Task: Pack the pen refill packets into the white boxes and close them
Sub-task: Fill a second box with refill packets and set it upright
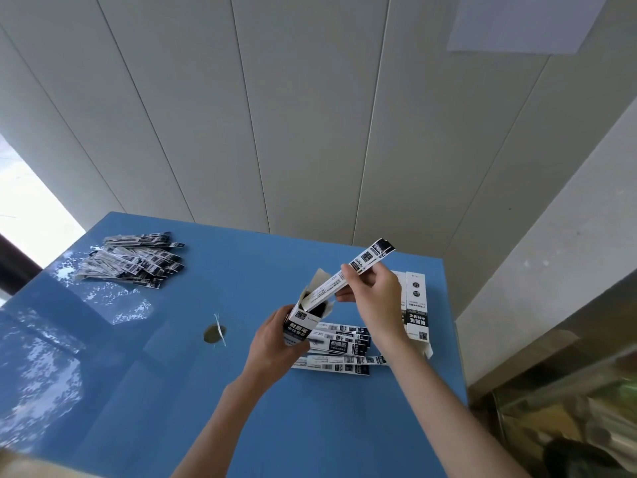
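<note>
- Blue tabletop (179, 391) fills lower frame; far edge against panelled wall (275, 115), right edge beside a clear bin (568, 391). Wide bare stretch left of centre and in front of the hands, broken only by a small round hole (214, 333).
- Far-left pile of refill packets (138, 262) sits near the tabletop's far-left edge, well apart from the hands.
- Loose refill packets near centre (344, 343) lie flat under and between the forearms.
- Closed white boxes (416, 305) lie near the right edge, just behind the right wrist.
- Left hand (272, 343): forearm comes up from bottom centre, fingers curled round the lower part of the open white box (305, 317), held tilted, flaps up, mouth facing up-right.
- Right hand (374, 298): forearm comes in from bottom right, wrist bent, fingers and thumb pinching a held packet (348, 274) at its middle.
- Held packet slants down-left, lower end inside the box mouth, upper end sticking up toward the wall.
</note>
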Demonstrator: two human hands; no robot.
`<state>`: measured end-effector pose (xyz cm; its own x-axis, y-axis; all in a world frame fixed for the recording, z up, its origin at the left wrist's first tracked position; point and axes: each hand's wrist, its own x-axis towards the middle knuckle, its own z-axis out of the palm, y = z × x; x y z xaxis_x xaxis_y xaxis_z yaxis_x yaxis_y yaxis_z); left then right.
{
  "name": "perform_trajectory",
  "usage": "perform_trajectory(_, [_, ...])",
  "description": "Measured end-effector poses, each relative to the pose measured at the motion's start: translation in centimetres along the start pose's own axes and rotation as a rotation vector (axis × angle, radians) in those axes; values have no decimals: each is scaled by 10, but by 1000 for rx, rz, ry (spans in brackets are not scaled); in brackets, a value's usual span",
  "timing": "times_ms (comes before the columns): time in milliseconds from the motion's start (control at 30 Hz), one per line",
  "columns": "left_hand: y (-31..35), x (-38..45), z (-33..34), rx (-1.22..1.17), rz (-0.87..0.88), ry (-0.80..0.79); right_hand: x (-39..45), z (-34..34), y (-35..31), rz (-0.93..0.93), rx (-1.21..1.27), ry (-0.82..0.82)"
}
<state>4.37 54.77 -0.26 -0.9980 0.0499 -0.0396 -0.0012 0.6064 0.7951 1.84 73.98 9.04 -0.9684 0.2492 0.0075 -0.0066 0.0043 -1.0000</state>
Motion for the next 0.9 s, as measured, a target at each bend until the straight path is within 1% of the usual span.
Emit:
perform_trajectory(167, [-1,1,2,89,55,35,-5,10,2,-55,-89,-30])
perform_trajectory(300, [-4,2,2,167,57,75,-1,10,2,-2,-37,11])
perform_trajectory(367, [-4,4,2,196,68,95,-1,11,4,20,-52,-44])
perform_trajectory(467, [-3,7,1,200,85,103,-1,14,7,9,-280,-169])
perform_trajectory(533, [-1,7,0,182,78,108,-1,14,7,17,-303,-233])
perform_trajectory(600, [-2,7,-1,172,66,114,0,13,7,3,-254,-207])
perform_trajectory(667, [-5,7,-3,179,60,111,2,10,7,-42,-214,-150])
perform_trajectory(700, [-6,7,-3,186,58,107,4,8,6,-71,-210,-149])
perform_trajectory(833, [-9,8,-4,190,51,93,5,8,9,-123,-279,-267])
perform_trajectory(900, [-8,8,-4,176,42,92,6,10,16,-145,-320,-258])
